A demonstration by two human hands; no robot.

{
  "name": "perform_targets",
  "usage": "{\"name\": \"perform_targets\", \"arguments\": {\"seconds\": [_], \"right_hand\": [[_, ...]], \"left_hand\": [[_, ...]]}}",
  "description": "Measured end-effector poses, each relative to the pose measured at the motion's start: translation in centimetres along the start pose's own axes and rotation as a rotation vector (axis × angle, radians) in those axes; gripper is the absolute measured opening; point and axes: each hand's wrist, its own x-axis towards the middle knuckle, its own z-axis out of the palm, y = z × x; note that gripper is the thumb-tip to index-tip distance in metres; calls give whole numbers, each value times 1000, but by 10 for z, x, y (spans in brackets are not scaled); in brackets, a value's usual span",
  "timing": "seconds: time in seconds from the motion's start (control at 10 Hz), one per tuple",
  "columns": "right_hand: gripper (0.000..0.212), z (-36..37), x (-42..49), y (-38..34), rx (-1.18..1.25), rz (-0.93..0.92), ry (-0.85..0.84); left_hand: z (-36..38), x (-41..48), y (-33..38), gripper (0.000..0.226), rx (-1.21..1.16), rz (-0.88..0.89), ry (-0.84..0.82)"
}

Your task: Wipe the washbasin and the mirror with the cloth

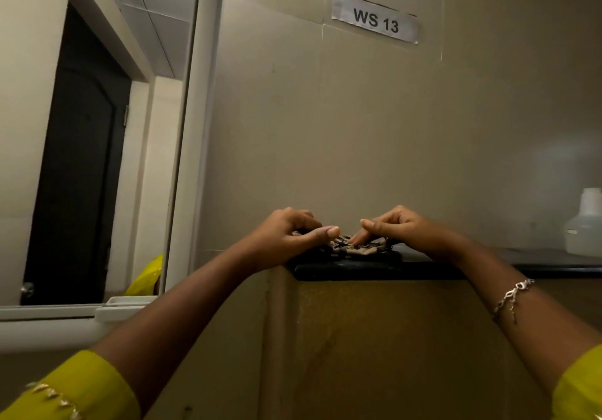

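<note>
The cloth [350,250], a small dark and tan bundle, lies on the near left corner of a black ledge [537,268] with its long axis running left to right, and both hands are on it: the left hand [290,234] at its left end and the right hand [395,229] at its right, fingers curled and pinching the fabric, neither nearer than the other. The mirror [97,126] stands well to the left of the hands, so the left hand has the shorter reach; the washbasin is out of view. A pale plastic bottle [584,224] sits far right on the ledge, below a wall label [374,20] reading WS 13.
</note>
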Motion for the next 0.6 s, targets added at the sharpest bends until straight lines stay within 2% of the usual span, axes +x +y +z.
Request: {"name": "perform_targets", "arguments": {"seconds": [0.1,0.2,0.3,0.4,0.5,0.6], "right_hand": [[26,3,2,-4,-14,-4,26],[8,7,6,-8,-88,1,45],[6,16,6,-17,-207,-7,122],[9,34,3,-31,-355,-38,281],[16,56,5,-49,-419,-114,501],[15,80,8,-67,-453,-152,654]], "left_hand": [[2,-3,1,53,12,-20,23],[3,-9,5,43,39,-20,37],[1,-21,8,42,102,-4,79],[-5,-40,7,53,219,37,137],[-20,-64,0,63,361,48,237],[-37,-88,-11,65,541,84,318]]}}
